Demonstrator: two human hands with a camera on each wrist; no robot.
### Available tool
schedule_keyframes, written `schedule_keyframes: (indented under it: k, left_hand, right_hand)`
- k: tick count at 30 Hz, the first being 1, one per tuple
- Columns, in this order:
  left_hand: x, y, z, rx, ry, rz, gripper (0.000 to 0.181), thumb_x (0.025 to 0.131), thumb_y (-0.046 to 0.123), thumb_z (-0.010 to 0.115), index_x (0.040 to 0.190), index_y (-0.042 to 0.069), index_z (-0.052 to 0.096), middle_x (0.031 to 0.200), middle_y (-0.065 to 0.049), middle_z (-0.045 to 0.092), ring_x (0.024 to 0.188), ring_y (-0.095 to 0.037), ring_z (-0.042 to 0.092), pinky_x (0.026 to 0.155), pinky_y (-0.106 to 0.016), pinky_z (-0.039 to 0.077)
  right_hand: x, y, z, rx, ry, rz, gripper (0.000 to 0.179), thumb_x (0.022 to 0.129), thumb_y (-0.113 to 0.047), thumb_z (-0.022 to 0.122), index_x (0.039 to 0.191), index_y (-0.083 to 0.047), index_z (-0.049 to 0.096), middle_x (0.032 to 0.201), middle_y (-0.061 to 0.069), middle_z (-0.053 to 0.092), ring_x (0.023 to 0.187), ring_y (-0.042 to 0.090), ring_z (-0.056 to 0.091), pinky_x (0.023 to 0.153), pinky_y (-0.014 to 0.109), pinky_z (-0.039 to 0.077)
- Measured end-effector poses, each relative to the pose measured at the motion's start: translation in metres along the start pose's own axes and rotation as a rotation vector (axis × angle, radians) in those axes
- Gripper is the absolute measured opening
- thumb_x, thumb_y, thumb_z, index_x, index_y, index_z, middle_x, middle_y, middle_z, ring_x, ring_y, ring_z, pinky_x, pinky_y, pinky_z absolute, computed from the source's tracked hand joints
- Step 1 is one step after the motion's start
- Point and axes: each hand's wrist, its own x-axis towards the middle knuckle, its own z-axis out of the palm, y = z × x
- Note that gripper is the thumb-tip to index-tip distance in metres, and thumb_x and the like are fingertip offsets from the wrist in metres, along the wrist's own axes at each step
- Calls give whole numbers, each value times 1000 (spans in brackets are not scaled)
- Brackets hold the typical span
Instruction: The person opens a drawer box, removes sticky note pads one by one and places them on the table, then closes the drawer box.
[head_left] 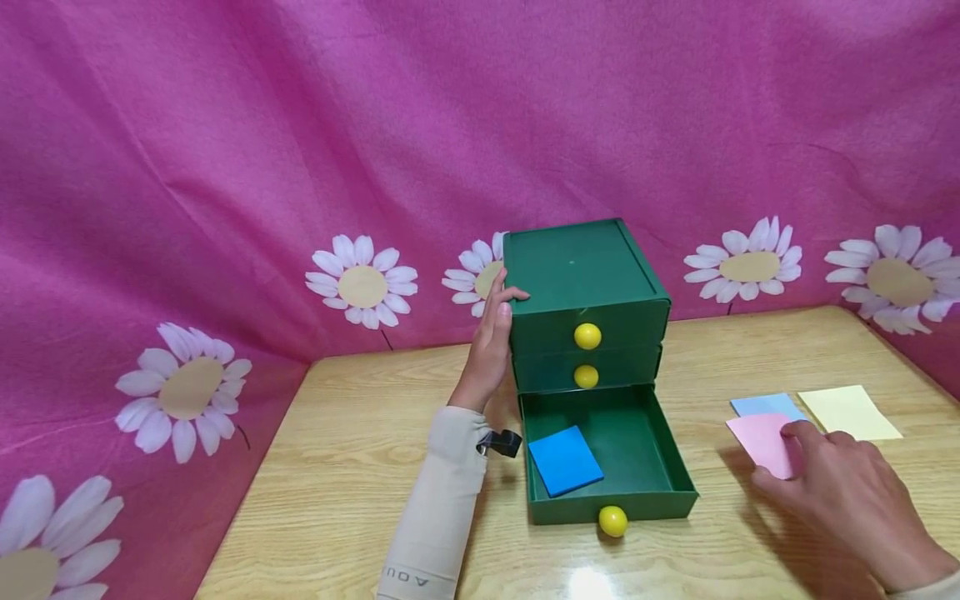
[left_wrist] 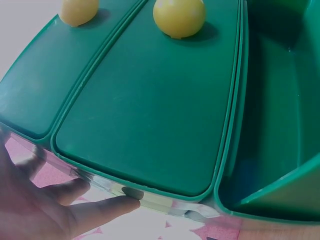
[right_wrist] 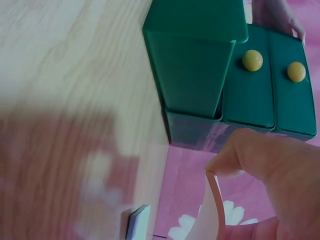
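A green three-drawer box (head_left: 585,267) with yellow knobs stands on the table, its bottom drawer (head_left: 637,450) pulled out. Inside that drawer, at the left, lies a blue sticky note pad (head_left: 564,460). My left hand (head_left: 489,350) rests along the box's left side, one fingertip over the top edge; in the left wrist view its fingers (left_wrist: 100,212) lie against the side wall. To the right of the box, my right hand (head_left: 847,492) pinches a pink sticky note pad (head_left: 767,443) between thumb and fingers, held tilted above the table. The right wrist view shows this pad (right_wrist: 212,210) edge-on.
Behind the pink pad, a light blue sticky note pad (head_left: 768,406) lies on the wooden table (head_left: 360,442), beside a pale yellow pad (head_left: 850,412). A magenta cloth (head_left: 450,125) with white daisies hangs behind and at the sides of the table.
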Motion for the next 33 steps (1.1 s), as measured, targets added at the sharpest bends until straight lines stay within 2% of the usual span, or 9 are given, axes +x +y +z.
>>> schedule_keyframes:
  k: [12,14,18,19,21,26,33]
  left_hand:
    - [0,-1,0,-5,4,1,37,107,26,22,133,10,42,162,-5,8,147,-21,10,113,-57,18]
    - [2,-12,2,-5,15,14,37,107,31,22,133,14,43,162,0,8,146,-18,10,112,-57,18]
    - [3,-14,2,-18,18,28,37,107,30,22,132,14,43,162,-1,9,146,-18,11,112,-58,18]
    - [3,-14,2,-18,19,31,37,107,30,22,132,14,43,162,-1,9,146,-18,11,112,-58,18]
    - [1,-4,1,-20,9,20,35,106,25,23,132,10,42,162,-6,8,146,-21,11,112,-58,18]
    - [0,-2,1,-1,2,15,36,107,24,22,132,9,42,162,-6,8,147,-21,11,112,-57,18]
    - [1,-1,1,0,8,19,36,106,23,22,133,8,42,162,-7,8,147,-22,11,112,-57,17]
  right_hand:
    - [-2,20,5,2,-9,1,51,70,-36,75,96,2,54,61,11,47,54,30,45,45,36,29]
    - [-2,22,5,-1,-16,5,52,69,-35,75,98,3,54,62,11,47,54,30,45,45,35,29]
    - [-2,28,7,-15,-45,8,53,68,-35,76,96,3,54,63,12,47,54,30,45,45,36,30]
    - [-2,30,7,-20,-51,9,53,68,-36,76,96,3,54,63,13,47,54,31,46,45,37,30]
    - [0,33,8,-27,-71,20,55,68,-37,77,97,4,54,64,16,49,56,34,47,46,39,32]
    - [-2,40,12,-37,-98,47,58,67,-37,77,96,6,54,66,20,51,56,37,48,47,42,34]
    - [-4,46,16,-37,-130,56,58,66,-39,78,95,6,54,63,18,50,53,35,47,45,41,32]
